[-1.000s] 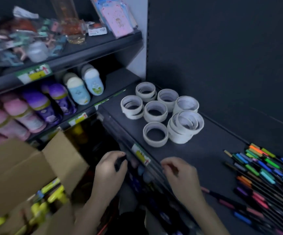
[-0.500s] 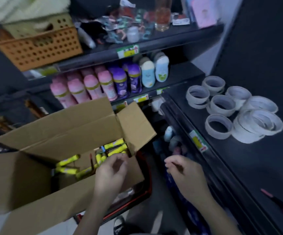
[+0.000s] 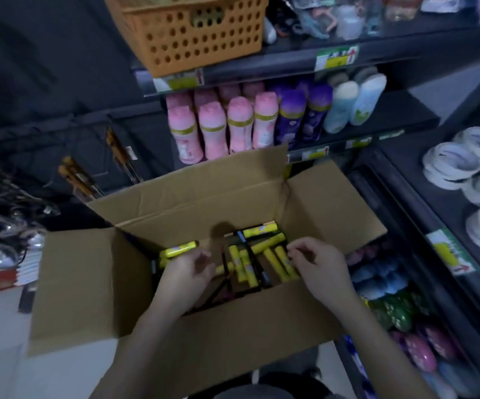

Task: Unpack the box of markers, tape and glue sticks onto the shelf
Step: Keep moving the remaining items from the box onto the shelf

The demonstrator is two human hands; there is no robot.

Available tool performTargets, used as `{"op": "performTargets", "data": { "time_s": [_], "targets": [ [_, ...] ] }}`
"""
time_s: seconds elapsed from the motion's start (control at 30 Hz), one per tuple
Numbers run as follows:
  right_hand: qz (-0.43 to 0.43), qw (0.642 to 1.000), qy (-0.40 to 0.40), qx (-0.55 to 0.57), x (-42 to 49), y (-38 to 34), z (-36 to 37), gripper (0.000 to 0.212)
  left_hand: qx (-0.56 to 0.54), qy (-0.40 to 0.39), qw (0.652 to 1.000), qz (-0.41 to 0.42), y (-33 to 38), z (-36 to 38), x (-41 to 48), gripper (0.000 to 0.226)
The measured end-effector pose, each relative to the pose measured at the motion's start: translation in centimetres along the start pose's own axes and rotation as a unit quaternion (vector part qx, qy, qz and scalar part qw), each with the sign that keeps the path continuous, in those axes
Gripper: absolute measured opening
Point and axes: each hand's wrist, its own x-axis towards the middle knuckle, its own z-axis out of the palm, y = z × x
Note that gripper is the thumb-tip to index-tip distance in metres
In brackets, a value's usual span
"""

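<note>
An open cardboard box [image 3: 89,283] sits low in front of me, flaps spread. Inside lie several yellow glue sticks [image 3: 264,244] among dark markers. My left hand [image 3: 188,273] reaches into the box over its left part, fingers loosely curled, holding nothing that I can see. My right hand [image 3: 318,262] hovers over the right part of the box with its fingertips close together above the glue sticks; no stick is clearly held. White tape rolls [image 3: 457,165] stand on the dark shelf [image 3: 423,203] at the right edge.
Behind the box, a shelf holds pink [image 3: 213,131], purple and pale blue bottles. An orange perforated basket [image 3: 195,36] sits on the shelf above. Lower right bins hold coloured rounded items [image 3: 391,286]. Hanging tools [image 3: 80,180] and packets fill the left.
My view has swung left from the shelf with tape and markers down to the box. Both hands have moved from the shelf edge into the box, over the glue sticks.
</note>
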Motion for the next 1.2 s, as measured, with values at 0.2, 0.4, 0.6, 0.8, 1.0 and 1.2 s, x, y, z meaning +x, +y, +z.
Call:
{"op": "performTargets", "data": {
  "time_s": [0.2, 0.4, 0.6, 0.8, 1.0, 1.2],
  "targets": [
    [0.003, 0.994, -0.063, -0.090, 2.5, 0.1, 3.5, 0.014, 0.047, -0.067, 0.996, -0.034, -3.5, -0.8, 3.4, 0.021],
    [0.006, 0.982, -0.128, -0.137, 5.0, 0.9, 5.1, 0.013, 0.122, -0.150, 0.980, -0.053, -6.0, -0.1, 7.4, 0.048],
    [0.004, 0.966, -0.187, -0.179, 6.4, 1.8, 6.5, 0.015, 0.207, -0.168, 0.958, -0.106, -10.5, 1.8, 10.8, 0.080],
    [0.011, 0.964, -0.196, -0.178, 6.9, 2.2, 6.9, 0.016, 0.365, -0.175, 0.911, -0.083, -13.3, 4.3, 11.3, 0.079],
    [0.021, 0.959, -0.210, -0.187, 7.4, 2.7, 7.4, 0.017, 0.419, -0.159, 0.894, -0.020, -13.0, 6.1, 11.0, 0.054],
    [-0.001, 0.938, -0.262, -0.227, 8.6, 3.0, 8.0, 0.021, 0.318, -0.228, 0.915, -0.099, -13.3, 5.2, 11.5, 0.046]
  ]
}}
